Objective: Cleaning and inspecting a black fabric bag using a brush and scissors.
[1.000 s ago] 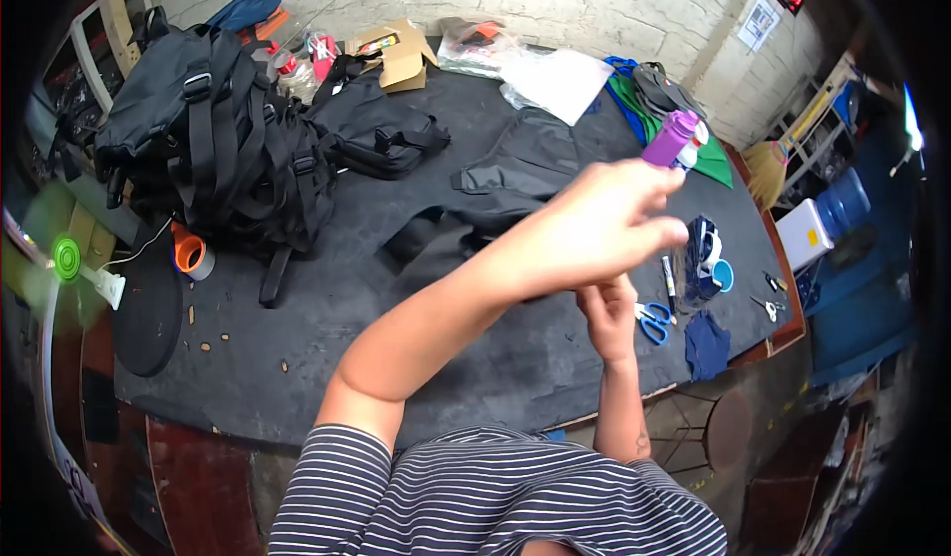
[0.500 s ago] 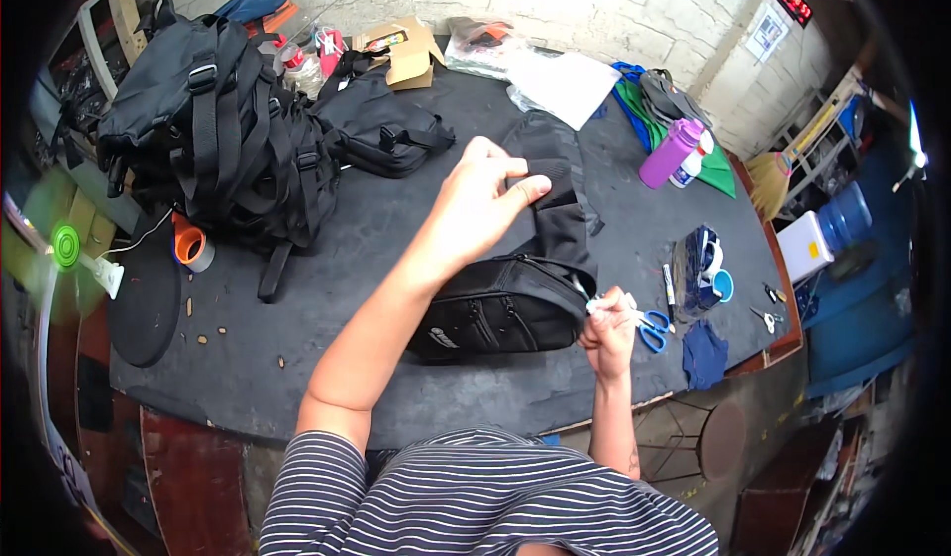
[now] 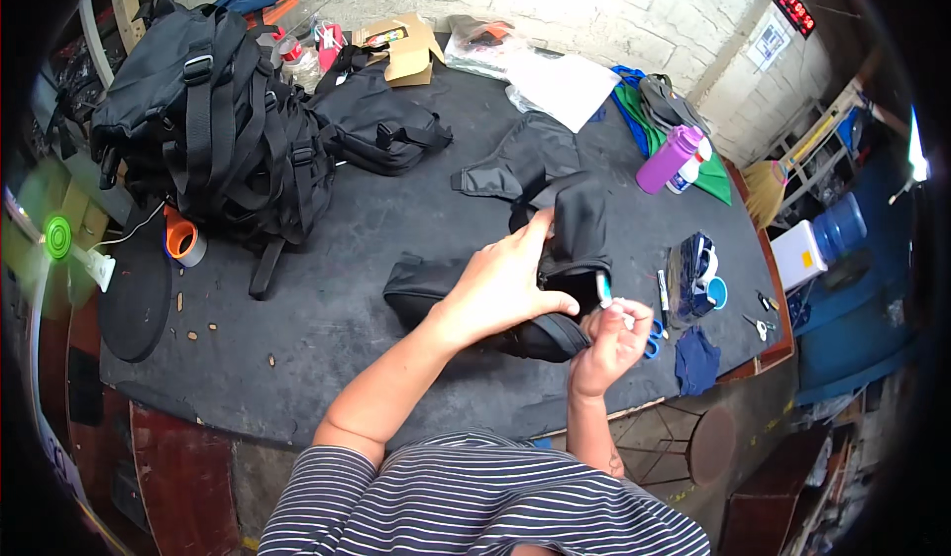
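A black bag (image 3: 426, 280) lies in front of me on the dark table, with its unzipped mouth turned to the right and a black flap standing up behind the opening. My left hand (image 3: 502, 283) rests against the bag, its thumb and index finger spread apart at the opening. At the right end of the mouth, my right hand (image 3: 612, 350) is closed in a pinch on a slim white and teal thing (image 3: 603, 286), whose kind I cannot make out. Part of the bag is hidden behind my left hand and wrist.
A large black backpack (image 3: 223, 130) and a smaller black bag (image 3: 381, 125) stand on the left. On the right are blue-handled scissors (image 3: 653, 341), a marker (image 3: 663, 290), a purple bottle (image 3: 669, 160) and a navy cloth (image 3: 697, 360). Black fabric (image 3: 525, 155) lies behind the bag.
My left hand has come down and right from above the bag to its opening. The bag has turned and its mouth gapes wider. My right hand has moved slightly, still pinching.
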`<act>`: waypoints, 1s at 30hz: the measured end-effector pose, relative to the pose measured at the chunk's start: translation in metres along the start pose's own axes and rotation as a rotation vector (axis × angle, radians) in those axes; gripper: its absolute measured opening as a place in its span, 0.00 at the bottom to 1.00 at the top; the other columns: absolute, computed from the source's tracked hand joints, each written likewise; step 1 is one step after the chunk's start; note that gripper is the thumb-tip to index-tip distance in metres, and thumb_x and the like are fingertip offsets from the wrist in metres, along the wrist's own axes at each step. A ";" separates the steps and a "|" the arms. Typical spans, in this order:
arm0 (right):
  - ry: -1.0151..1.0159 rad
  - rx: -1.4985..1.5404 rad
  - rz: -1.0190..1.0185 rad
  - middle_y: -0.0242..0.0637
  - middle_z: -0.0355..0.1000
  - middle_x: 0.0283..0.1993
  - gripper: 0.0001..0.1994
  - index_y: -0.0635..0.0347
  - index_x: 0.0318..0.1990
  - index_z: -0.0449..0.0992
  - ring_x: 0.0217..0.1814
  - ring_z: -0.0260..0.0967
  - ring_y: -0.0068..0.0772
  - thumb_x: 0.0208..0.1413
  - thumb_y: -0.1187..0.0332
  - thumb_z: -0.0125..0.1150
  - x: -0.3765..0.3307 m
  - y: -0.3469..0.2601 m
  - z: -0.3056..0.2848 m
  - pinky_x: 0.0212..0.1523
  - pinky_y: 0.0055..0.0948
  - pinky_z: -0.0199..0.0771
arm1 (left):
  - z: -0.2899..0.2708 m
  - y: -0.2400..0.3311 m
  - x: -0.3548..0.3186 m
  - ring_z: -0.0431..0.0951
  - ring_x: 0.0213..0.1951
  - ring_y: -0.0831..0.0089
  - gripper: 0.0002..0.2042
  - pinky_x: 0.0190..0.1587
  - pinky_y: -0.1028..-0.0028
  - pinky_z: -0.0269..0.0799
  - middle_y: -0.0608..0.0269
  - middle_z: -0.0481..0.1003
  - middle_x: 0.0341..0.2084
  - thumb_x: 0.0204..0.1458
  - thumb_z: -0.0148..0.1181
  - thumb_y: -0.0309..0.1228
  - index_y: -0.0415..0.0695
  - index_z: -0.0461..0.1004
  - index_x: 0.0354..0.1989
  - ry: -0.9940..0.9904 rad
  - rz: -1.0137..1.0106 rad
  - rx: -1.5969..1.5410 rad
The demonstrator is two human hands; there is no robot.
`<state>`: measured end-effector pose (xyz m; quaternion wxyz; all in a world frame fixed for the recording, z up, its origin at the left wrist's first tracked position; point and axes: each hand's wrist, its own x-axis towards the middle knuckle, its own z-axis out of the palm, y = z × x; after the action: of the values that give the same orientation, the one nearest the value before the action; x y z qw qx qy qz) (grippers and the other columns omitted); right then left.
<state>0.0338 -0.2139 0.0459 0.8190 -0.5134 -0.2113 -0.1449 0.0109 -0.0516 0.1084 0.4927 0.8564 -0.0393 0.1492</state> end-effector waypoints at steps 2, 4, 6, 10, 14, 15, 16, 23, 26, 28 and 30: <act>0.054 -0.264 -0.077 0.25 0.59 0.19 0.04 0.59 0.40 0.62 0.19 0.51 0.12 0.61 0.73 0.50 0.008 0.003 -0.004 0.21 0.15 0.49 | 0.007 0.003 -0.009 0.72 0.37 0.54 0.32 0.41 0.64 0.69 0.50 0.72 0.36 0.34 0.70 0.34 0.36 0.65 0.49 0.264 0.122 0.137; -0.018 -0.355 -0.105 0.24 0.59 0.19 0.05 0.59 0.41 0.61 0.19 0.51 0.11 0.61 0.72 0.49 0.013 0.008 -0.002 0.21 0.14 0.48 | 0.011 0.005 -0.007 0.70 0.29 0.59 0.17 0.35 0.67 0.68 0.56 0.71 0.28 0.34 0.66 0.26 0.36 0.74 0.36 0.547 0.344 0.304; -0.044 -0.374 -0.144 0.24 0.58 0.19 0.05 0.59 0.41 0.61 0.18 0.49 0.11 0.62 0.71 0.48 0.009 0.012 0.005 0.19 0.14 0.45 | 0.006 -0.005 -0.003 0.69 0.28 0.59 0.15 0.34 0.68 0.68 0.57 0.71 0.28 0.34 0.63 0.23 0.36 0.74 0.36 0.567 0.400 0.272; -0.005 -0.343 -0.147 0.24 0.57 0.19 0.04 0.59 0.40 0.60 0.17 0.50 0.13 0.62 0.72 0.47 0.006 0.018 -0.003 0.18 0.15 0.47 | 0.002 -0.008 -0.001 0.69 0.26 0.71 0.18 0.28 0.74 0.65 0.61 0.69 0.22 0.37 0.66 0.36 0.38 0.71 0.33 0.278 0.236 -0.172; -0.253 -0.220 -0.170 0.26 0.59 0.22 0.07 0.60 0.43 0.59 0.19 0.53 0.14 0.60 0.75 0.49 -0.021 0.016 0.005 0.19 0.14 0.49 | -0.022 0.001 0.017 0.72 0.36 0.82 0.12 0.41 0.80 0.69 0.64 0.74 0.33 0.58 0.52 0.32 0.34 0.70 0.42 0.170 0.130 -0.711; -0.238 -0.279 -0.148 0.26 0.59 0.22 0.07 0.60 0.43 0.59 0.19 0.53 0.14 0.60 0.74 0.49 -0.022 0.017 0.007 0.20 0.14 0.49 | -0.023 0.000 0.016 0.73 0.37 0.79 0.13 0.42 0.78 0.70 0.61 0.75 0.35 0.58 0.52 0.32 0.33 0.71 0.43 0.123 0.100 -0.875; -0.223 -0.338 -0.126 0.25 0.59 0.21 0.07 0.59 0.44 0.59 0.20 0.53 0.13 0.60 0.74 0.49 -0.022 0.018 0.009 0.20 0.14 0.49 | -0.026 0.001 0.016 0.75 0.39 0.77 0.13 0.43 0.76 0.72 0.59 0.76 0.38 0.58 0.51 0.31 0.33 0.71 0.43 0.074 0.068 -1.038; -0.138 -0.090 0.076 0.24 0.53 0.15 0.07 0.65 0.39 0.64 0.15 0.45 0.13 0.63 0.69 0.46 -0.037 0.021 0.021 0.16 0.18 0.46 | -0.007 0.002 0.009 0.77 0.37 0.72 0.14 0.44 0.72 0.73 0.54 0.77 0.35 0.52 0.60 0.31 0.32 0.72 0.40 0.200 0.001 -1.039; -0.149 -0.004 0.043 0.24 0.52 0.15 0.08 0.66 0.39 0.64 0.14 0.44 0.13 0.63 0.68 0.47 -0.038 0.013 0.028 0.16 0.18 0.45 | -0.013 0.007 0.007 0.78 0.36 0.70 0.13 0.42 0.71 0.75 0.53 0.77 0.34 0.53 0.58 0.32 0.33 0.73 0.40 0.183 0.106 -1.303; -0.156 -0.003 0.037 0.25 0.52 0.14 0.10 0.67 0.37 0.63 0.13 0.44 0.14 0.63 0.66 0.47 -0.043 0.016 0.026 0.15 0.19 0.46 | -0.018 0.007 0.008 0.78 0.37 0.68 0.15 0.43 0.71 0.74 0.52 0.77 0.35 0.53 0.57 0.35 0.33 0.73 0.41 0.200 0.088 -1.385; -0.153 0.118 0.108 0.24 0.49 0.13 0.13 0.68 0.37 0.63 0.12 0.41 0.14 0.64 0.63 0.45 -0.050 0.014 0.029 0.14 0.21 0.44 | -0.018 -0.002 0.006 0.78 0.37 0.68 0.15 0.44 0.71 0.74 0.52 0.77 0.36 0.53 0.57 0.35 0.34 0.73 0.41 0.165 0.055 -1.449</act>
<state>-0.0090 -0.1812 0.0213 0.8360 -0.4845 -0.2532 -0.0483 0.0135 -0.0348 0.1173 0.9332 0.3001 -0.1125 0.1623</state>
